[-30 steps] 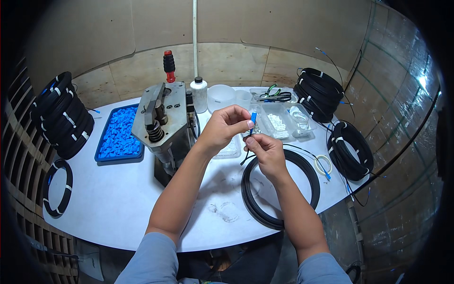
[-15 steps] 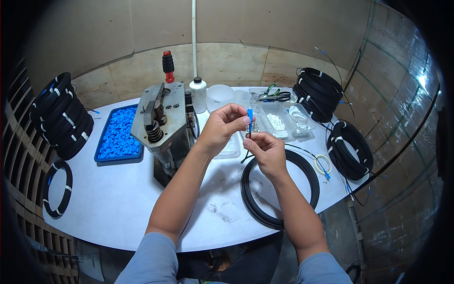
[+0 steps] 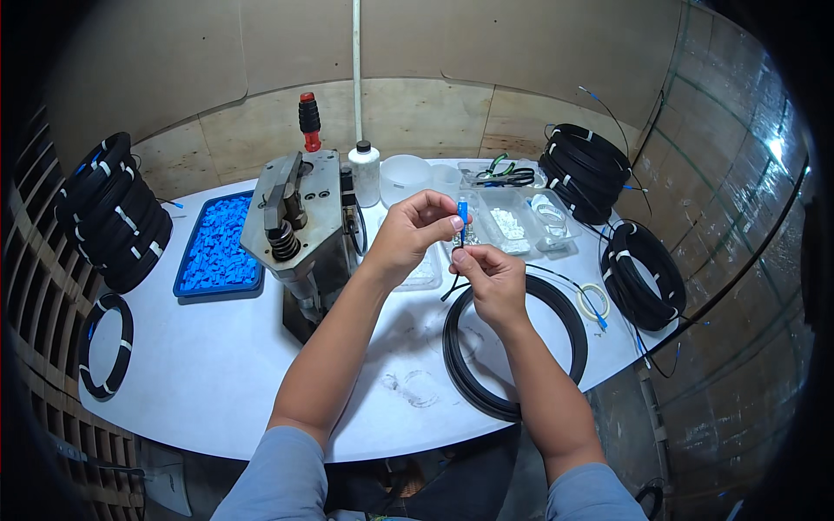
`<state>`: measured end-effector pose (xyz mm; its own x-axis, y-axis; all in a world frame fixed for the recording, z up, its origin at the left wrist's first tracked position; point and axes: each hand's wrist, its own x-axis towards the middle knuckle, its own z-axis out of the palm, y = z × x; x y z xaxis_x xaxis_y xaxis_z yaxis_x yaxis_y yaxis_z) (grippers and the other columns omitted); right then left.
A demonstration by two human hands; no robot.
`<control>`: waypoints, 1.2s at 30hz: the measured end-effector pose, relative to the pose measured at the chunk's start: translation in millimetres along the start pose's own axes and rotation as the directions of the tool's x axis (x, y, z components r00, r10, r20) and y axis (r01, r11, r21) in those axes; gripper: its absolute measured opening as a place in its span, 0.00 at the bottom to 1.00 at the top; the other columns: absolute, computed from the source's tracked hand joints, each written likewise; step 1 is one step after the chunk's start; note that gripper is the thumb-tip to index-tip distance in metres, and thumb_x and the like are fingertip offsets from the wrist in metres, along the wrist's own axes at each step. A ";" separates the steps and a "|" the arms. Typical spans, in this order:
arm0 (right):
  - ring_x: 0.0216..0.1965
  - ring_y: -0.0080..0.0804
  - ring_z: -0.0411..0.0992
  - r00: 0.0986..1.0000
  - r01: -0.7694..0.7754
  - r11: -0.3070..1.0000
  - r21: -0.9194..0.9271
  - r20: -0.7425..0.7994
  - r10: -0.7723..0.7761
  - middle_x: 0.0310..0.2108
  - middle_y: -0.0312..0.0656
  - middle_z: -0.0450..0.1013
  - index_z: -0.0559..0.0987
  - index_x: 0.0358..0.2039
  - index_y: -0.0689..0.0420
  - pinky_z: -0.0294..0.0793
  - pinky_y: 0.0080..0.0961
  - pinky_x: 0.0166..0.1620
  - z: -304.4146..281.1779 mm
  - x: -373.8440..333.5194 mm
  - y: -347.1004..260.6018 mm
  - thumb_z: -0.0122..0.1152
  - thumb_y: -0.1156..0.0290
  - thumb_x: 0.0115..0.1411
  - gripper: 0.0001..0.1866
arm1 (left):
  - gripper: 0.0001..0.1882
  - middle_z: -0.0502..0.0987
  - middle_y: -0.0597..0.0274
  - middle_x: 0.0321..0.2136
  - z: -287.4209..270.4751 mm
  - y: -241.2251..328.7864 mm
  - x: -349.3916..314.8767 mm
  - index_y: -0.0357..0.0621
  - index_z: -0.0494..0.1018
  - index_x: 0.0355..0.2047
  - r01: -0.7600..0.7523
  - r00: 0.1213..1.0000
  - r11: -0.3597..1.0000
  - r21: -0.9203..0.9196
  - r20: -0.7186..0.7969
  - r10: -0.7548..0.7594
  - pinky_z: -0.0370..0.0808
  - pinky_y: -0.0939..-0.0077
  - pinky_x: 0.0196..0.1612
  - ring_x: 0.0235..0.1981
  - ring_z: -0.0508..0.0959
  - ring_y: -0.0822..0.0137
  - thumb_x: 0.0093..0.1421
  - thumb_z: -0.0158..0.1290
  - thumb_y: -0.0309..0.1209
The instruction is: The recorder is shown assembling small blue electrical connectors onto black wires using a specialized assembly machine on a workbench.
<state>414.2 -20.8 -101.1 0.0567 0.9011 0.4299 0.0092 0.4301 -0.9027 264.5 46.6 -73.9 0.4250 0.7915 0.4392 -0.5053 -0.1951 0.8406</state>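
Between thumb and fingers my left hand (image 3: 415, 231) pinches a small blue cable connector (image 3: 463, 211), held upright with a pale tip on top. Just below it, my right hand (image 3: 492, 280) is closed on the thin black cable (image 3: 454, 271) that runs down from the connector. Both hands are raised over the table, close together. A coil of black cable (image 3: 450, 356) lies on the white table under my right forearm. From that coil another end reaches right to a second blue connector (image 3: 601, 324).
A metal hand press (image 3: 304, 195) with a red and black handle stands left of my arms. Beyond it sits a blue tray (image 3: 178, 282) of blue parts. Clear bins (image 3: 524, 211), a white bottle (image 3: 365, 178) and stacked cable coils (image 3: 586, 169) line the back; more coils (image 3: 122, 217) stand at left.
The blue connector has shifted very slightly right and down, and its wider face shows more. Both hands keep nearly the same place and grip.
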 end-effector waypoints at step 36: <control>0.28 0.19 0.73 1.000 0.009 1.000 -0.006 0.007 -0.009 0.25 0.38 0.77 0.80 0.31 0.63 0.71 0.17 0.35 -0.1 0.1 -1.8 0.64 0.69 0.58 0.09 | 0.09 0.80 0.58 0.36 3.2 7.5 -1.7 0.41 0.72 0.37 0.001 1.000 0.998 0.059 0.015 -0.002 0.71 0.79 0.40 0.37 0.77 0.74 0.56 0.58 0.26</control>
<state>414.3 -21.5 -99.5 0.0497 0.8975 0.4381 0.0152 0.4379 -0.8989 262.4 42.0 -67.3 0.4374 0.7830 0.4423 -0.4599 -0.2279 0.8582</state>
